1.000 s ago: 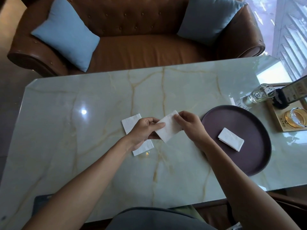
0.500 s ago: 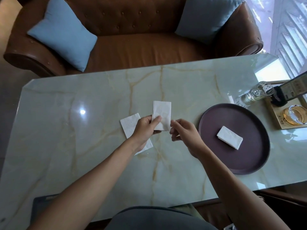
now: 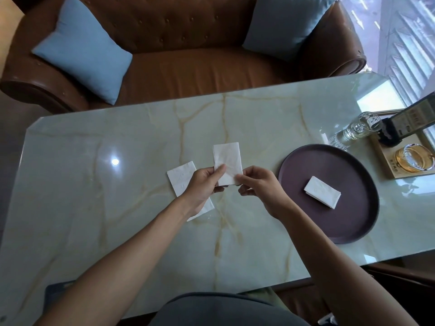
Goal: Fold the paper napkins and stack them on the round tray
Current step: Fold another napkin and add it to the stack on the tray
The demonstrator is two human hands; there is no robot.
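- Your counter [image 3: 141, 208] is glossy veined marble, mirroring a lamp;
- the held napkin [image 3: 227, 161] is soft, matt embossed paper;
- the round tray [image 3: 353, 222] looks matt and smooth;
- the sofa [image 3: 188, 67] is buttoned brown leather, its cushions [image 3: 82, 50] matt cloth;
- the bottle [image 3: 360, 129] is clear glass.

A second ago the folded napkin [image 3: 227, 166] lies slanted between both hands, each pinching an end. Half a second ago it stands upright, held by the left hand [image 3: 205, 184] alone at its lower left corner, while the right hand [image 3: 257, 184] hangs just off it with fingers curled and apart from the paper. Now the right hand is back at the napkin, its thumb and forefinger pinching the lower right corner, so both hands hold the bottom edge.
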